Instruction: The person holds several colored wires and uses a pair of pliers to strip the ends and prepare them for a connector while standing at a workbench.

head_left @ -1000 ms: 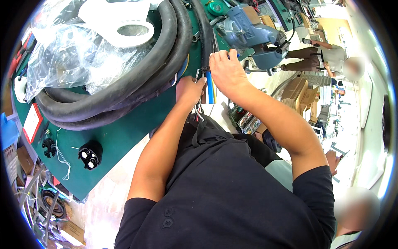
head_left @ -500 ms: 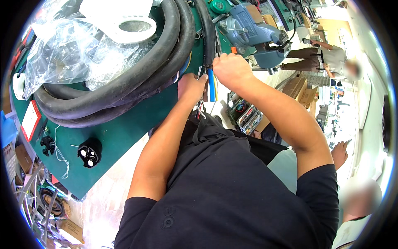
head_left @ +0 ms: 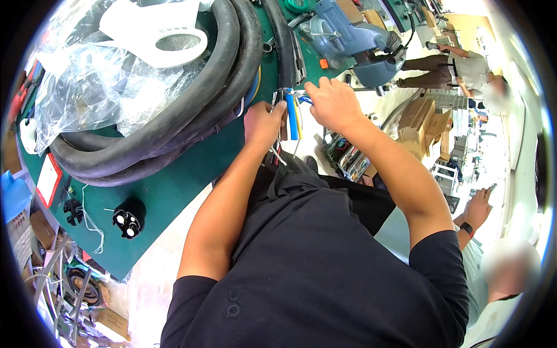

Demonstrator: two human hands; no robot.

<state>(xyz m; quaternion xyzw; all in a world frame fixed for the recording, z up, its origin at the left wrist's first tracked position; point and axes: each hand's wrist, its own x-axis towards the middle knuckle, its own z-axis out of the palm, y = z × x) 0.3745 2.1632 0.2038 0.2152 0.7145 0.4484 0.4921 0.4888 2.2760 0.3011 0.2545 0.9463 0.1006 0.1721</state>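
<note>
A thick black cable [head_left: 284,49] runs down over the table's edge, its jacket cut back. Blue and yellow insulated wires [head_left: 292,119] stick out of its end. My left hand [head_left: 264,123] is closed around the brown and other thin wires on the left side of that bundle, its thumb pointing up. To the right of the cable end, my right hand [head_left: 335,104] grips a small tool with blue handles, seemingly pliers [head_left: 304,99]; their metal head touches or nearly touches the end of the jacket. The fingers partly hide the pliers.
A heavy coil of black cable [head_left: 156,153], clear plastic bags [head_left: 87,87] and a white plastic part [head_left: 180,49] cover the green table [head_left: 168,203]. A black round connector [head_left: 129,217] stands nearer. A blue-grey vise [head_left: 348,37] is beyond. Two other people are at the right.
My right hand has moved slightly right, away from the cable end, and its fingers have loosened, showing the blue-handled pliers. My left hand still holds the wires. A person at right has raised a hand.
</note>
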